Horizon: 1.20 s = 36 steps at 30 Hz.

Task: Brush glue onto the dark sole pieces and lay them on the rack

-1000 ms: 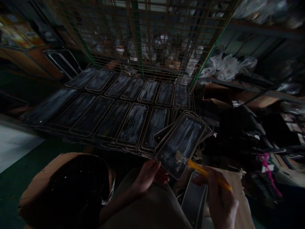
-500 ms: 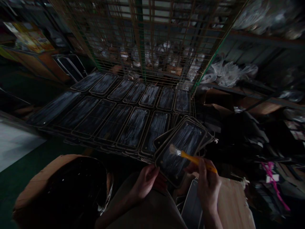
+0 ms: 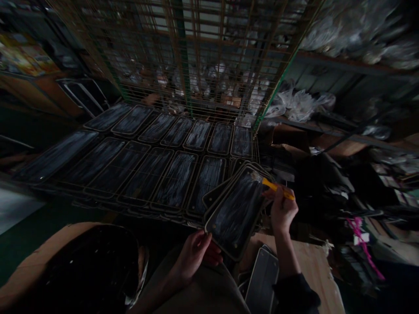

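Note:
My right hand (image 3: 283, 210) is closed around the yellow handle of a paintbrush (image 3: 269, 185). The bristles rest near the far end of a dark rectangular panel (image 3: 233, 216) with rounded corners and whitish streaks across its face. At the panel's near left corner, my left hand (image 3: 194, 254) pinches the edge, thumb above and fingers below. Under the held panel lie more dark panels (image 3: 212, 198), fanned out and partly hidden. Similar streaked panels (image 3: 175, 179) lie in two rows on a wire mesh rack (image 3: 255, 146).
Below my right forearm, a smooth dark panel (image 3: 262, 274) lies by a cardboard surface (image 3: 310, 266). At lower left stands a carton (image 3: 19, 266) with a shiny black lining. Behind the rack, shelves hold clear plastic bags (image 3: 296, 104). Pink cord (image 3: 363, 240) hangs at right.
My right hand has moved the brush from the panel's near half up to its far end. The left hand keeps its hold on the corner. The whole view has shifted slightly.

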Tool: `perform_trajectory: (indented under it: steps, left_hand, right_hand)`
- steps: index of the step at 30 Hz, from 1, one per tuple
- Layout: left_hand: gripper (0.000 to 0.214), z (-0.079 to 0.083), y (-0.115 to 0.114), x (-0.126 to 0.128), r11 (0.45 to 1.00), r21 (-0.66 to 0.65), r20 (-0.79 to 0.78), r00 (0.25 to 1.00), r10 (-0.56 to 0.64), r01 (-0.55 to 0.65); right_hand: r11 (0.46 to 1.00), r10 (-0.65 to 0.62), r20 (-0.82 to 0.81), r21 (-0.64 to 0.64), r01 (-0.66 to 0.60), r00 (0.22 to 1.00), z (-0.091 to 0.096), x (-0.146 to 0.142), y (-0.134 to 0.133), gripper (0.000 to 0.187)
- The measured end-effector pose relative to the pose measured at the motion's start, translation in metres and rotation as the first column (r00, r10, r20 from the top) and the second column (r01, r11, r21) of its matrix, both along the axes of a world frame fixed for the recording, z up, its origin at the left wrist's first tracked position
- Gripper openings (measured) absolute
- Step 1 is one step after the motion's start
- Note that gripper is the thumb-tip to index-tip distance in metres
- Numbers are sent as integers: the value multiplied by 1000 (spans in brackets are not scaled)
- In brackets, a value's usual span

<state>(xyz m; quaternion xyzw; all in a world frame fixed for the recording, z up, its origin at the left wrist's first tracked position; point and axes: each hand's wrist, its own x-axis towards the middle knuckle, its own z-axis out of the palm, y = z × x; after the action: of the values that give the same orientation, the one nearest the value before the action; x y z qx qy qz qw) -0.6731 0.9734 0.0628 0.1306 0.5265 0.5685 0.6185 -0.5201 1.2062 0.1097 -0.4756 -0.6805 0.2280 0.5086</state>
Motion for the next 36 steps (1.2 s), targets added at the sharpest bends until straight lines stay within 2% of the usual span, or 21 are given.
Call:
perform_trajectory:
  steps: [3, 5, 8, 10, 12, 14, 16, 18, 21, 24, 26, 28, 30, 33, 36]
  left_hand:
    - [49, 0, 1, 1, 1000, -10, 27, 1000, 14, -13]
    - [50, -1, 1, 2, 1000, -21, 44, 999, 18, -17]
    - [51, -1, 1, 2, 999, -32, 69, 997, 19, -17]
    - [51, 0, 0, 2, 1000, -23, 92, 995, 23, -21]
    - [50, 3, 0, 2, 1000, -9, 106, 994, 26, -25]
    - [50, 7, 0, 2, 1000, -14, 100, 995, 26, -25]
    - [50, 12, 1, 3, 999, -30, 73, 997, 24, -22]
    - [49, 15, 1, 4, 999, -34, 47, 999, 23, -21]
    - [49, 15, 2, 6, 999, -41, 30, 999, 32, -30]
    - [49, 13, 2, 7, 998, -52, 46, 998, 31, -28]
    - [48, 12, 2, 7, 998, -56, 58, 998, 40, -37]
    - [48, 11, 2, 6, 998, -56, 66, 997, 47, -43]
    - [48, 9, 2, 6, 998, -47, 67, 997, 38, -35]
    - [46, 7, 0, 8, 999, -32, 61, 998, 32, -30]
    - [43, 6, -1, 11, 998, -18, 94, 994, 61, -60]
  right_hand:
    - [994, -52, 158, 99, 36, 986, -1, 14, -10, 29]
    - [993, -62, 278, 112, 32, 959, -4, 24, -34, 30]
    - [1000, -14, 392, 27, 4, 920, -4, 37, -87, 33]
    - [998, 36, 414, -63, -11, 909, 3, 44, -119, 35]
    - [987, 83, 398, -158, -21, 914, 15, 48, -135, 36]
    - [981, 68, 343, -192, -1, 937, 25, 47, -128, 37]
    - [989, 1, 259, -141, 37, 966, 29, 41, -102, 37]
    - [997, -31, 173, -64, 43, 984, 24, 32, -70, 36]
    - [995, 74, 139, -74, -64, 988, 11, 23, -47, 36]
    - [969, 141, 141, -220, -108, 980, 5, 29, -71, 37]
    - [931, 177, 131, -343, -122, 975, 7, 41, -96, 39]
    - [904, 211, 131, -402, -143, 969, 12, 53, -109, 40]
    - [928, 177, 147, -355, -115, 973, 16, 60, -101, 39]
    - [989, 36, 151, -150, -14, 988, 15, 59, -61, 37]
    - [999, 25, 150, -34, -20, 988, 7, 58, -32, 34]
